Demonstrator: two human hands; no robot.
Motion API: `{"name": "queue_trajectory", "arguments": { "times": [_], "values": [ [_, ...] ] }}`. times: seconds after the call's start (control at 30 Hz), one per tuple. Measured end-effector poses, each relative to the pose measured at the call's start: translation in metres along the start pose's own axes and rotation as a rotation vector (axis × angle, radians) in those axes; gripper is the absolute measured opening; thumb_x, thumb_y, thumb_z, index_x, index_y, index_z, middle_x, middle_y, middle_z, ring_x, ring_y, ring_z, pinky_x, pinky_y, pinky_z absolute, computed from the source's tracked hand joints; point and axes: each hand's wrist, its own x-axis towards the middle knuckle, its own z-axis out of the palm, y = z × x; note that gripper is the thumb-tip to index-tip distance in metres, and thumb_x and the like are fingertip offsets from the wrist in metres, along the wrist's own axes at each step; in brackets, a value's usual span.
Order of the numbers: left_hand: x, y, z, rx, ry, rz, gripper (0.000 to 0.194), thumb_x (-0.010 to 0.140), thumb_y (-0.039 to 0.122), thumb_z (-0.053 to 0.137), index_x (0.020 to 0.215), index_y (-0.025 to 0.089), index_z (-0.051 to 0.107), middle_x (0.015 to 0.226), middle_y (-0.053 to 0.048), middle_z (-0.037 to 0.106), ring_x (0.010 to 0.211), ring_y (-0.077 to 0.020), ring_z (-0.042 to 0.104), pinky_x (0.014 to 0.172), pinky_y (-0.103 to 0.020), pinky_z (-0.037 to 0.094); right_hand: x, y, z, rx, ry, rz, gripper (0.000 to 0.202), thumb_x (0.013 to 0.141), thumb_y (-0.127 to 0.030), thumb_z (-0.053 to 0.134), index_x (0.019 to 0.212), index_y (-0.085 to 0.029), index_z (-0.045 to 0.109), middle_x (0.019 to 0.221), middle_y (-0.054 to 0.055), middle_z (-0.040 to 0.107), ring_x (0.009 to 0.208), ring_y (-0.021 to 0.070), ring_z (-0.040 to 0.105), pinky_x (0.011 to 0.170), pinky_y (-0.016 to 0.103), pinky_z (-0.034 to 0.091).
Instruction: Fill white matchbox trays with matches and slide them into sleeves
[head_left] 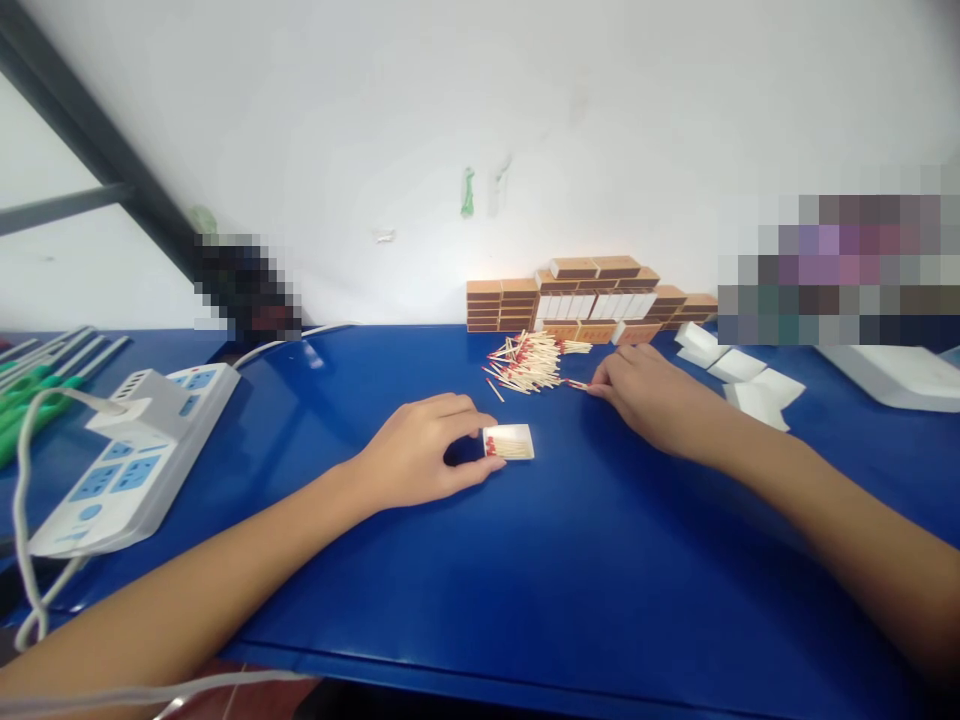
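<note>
My left hand [435,450] grips a small white matchbox tray [519,432] on the blue table, thumb on its near side and fingers at the far side. Several red-tipped matches lie in that tray, heads toward my left hand. Beyond it is a loose heap of matches [529,362]. At the right of the heap, my right hand [637,390] pinches matches [577,385] between thumb and fingertips, their red heads pointing left; how many cannot be made out.
Stacked matchboxes [502,305] stand along the wall at the back. White empty trays [739,366] lie to the right, near a white object [892,375]. A power strip [150,470] with a plugged-in adapter and cable is on the left, beside green-handled tools [45,390].
</note>
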Motion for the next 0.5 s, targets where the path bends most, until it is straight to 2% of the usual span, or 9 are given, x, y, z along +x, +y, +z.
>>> {"name": "queue_trajectory", "arguments": {
  "times": [0.17,0.27,0.4,0.5],
  "values": [
    [0.000,0.000,-0.001,0.005,-0.002,0.001,0.032,0.097,0.043,0.068,0.117,0.019,0.073,0.096,-0.004,0.071,0.084,-0.0170,0.067,0.074,-0.030,0.053,0.001,-0.002,-0.012,0.041,0.069,-0.002,0.036,0.105,-0.038,0.034,0.089,-0.019,0.061,0.092,0.017,0.062,0.090,0.0329,0.056,0.085,0.048,0.046],
    [0.001,0.000,-0.001,0.009,0.001,0.000,0.031,0.096,0.043,0.068,0.116,0.019,0.073,0.097,-0.005,0.072,0.083,-0.0172,0.067,0.075,-0.031,0.053,0.002,-0.015,-0.024,0.106,0.120,0.014,0.033,0.105,-0.038,0.035,0.091,-0.020,0.060,0.095,0.016,0.063,0.092,0.0322,0.056,0.086,0.048,0.046],
    [0.002,0.000,0.000,-0.008,0.000,-0.014,0.031,0.096,0.042,0.069,0.116,0.019,0.074,0.097,-0.005,0.071,0.083,-0.0167,0.066,0.074,-0.029,0.053,0.002,-0.058,-0.035,0.278,0.159,0.020,0.021,0.106,-0.034,0.043,0.094,-0.023,0.055,0.095,0.011,0.062,0.090,0.0269,0.057,0.080,0.041,0.047],
    [0.003,0.000,0.001,-0.018,-0.004,-0.006,0.032,0.096,0.042,0.068,0.116,0.017,0.073,0.094,-0.005,0.070,0.083,-0.0169,0.065,0.073,-0.030,0.053,0.001,-0.093,-0.036,0.364,0.120,-0.081,0.016,0.108,-0.028,0.047,0.095,-0.022,0.054,0.097,0.009,0.062,0.091,0.0248,0.057,0.077,0.037,0.048]
  ]
}}
